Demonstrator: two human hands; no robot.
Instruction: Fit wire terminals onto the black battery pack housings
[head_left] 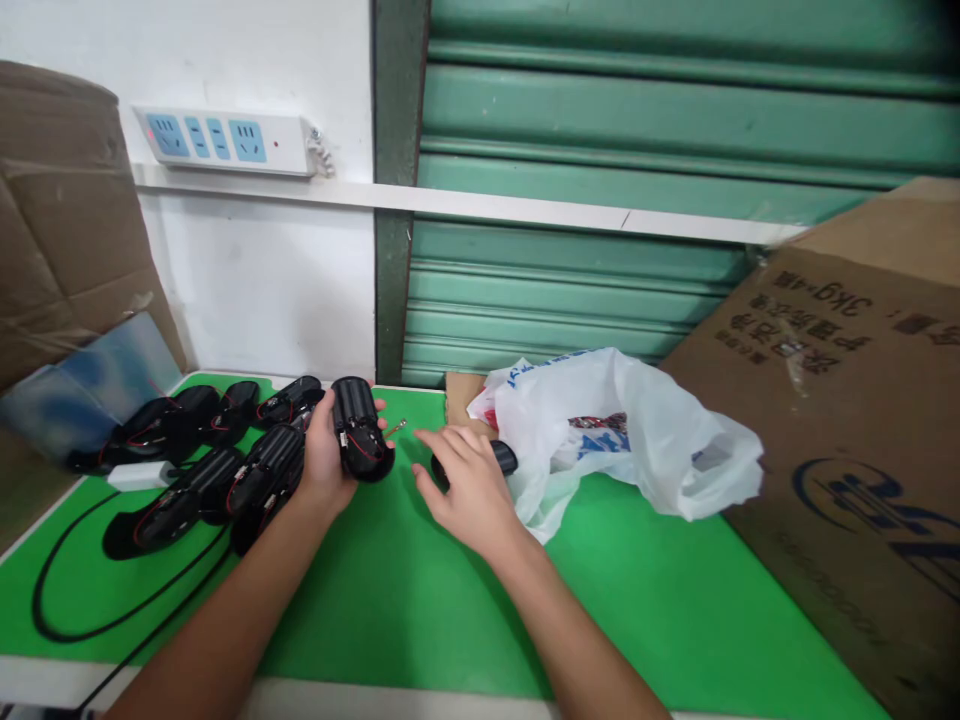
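My left hand (328, 455) is wrapped round a black plastic housing (356, 420) with two long rounded slots, like a battery compartment, and thin red wires at its lower end. A short wire with a small metal tip (399, 427) sticks out to its right. My right hand (471, 485) hovers just right of that tip, fingers stretched and apart, with nothing visible in it. Partly hidden behind it lies another black piece (504, 457). Left of my left hand, several similar black housings (266, 465) with red wires lie clustered on the green tabletop (390, 600).
A white plastic bag (660, 440) with red-and-dark bundled wires inside lies to the right. Large cardboard boxes (847, 400) flank the table. A white plug block (140, 476) and black cable (37, 590) are at left. A power strip (225, 140) is on the wall.
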